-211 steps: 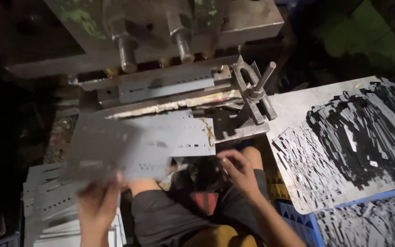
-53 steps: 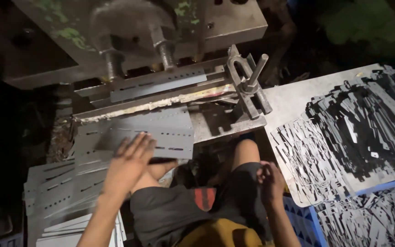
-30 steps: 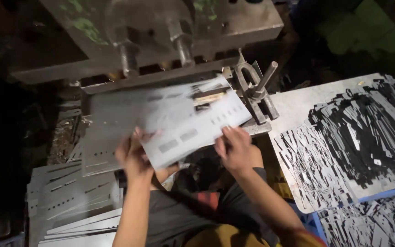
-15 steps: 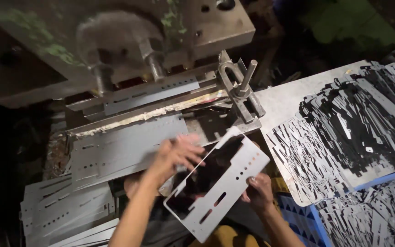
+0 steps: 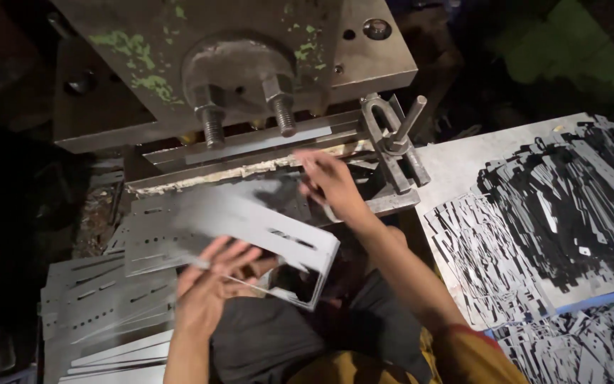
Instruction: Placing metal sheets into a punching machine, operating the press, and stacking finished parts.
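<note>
Worker feeds punched metal sheet toward press: left hand w/ open fingers supports its near edge, right hand pinches far edge just below die. Next, prob. needs squaring under die.

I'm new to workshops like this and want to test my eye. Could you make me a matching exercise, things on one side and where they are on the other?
Things:
1. left hand
2. right hand
3. black strips
4. two bolts

Places:
A. piled at the right
B. under the slotted sheet's near edge
C. on the press face, up top
D. reaching toward the press bed

Pairs: 1-B, 2-D, 3-A, 4-C
</note>
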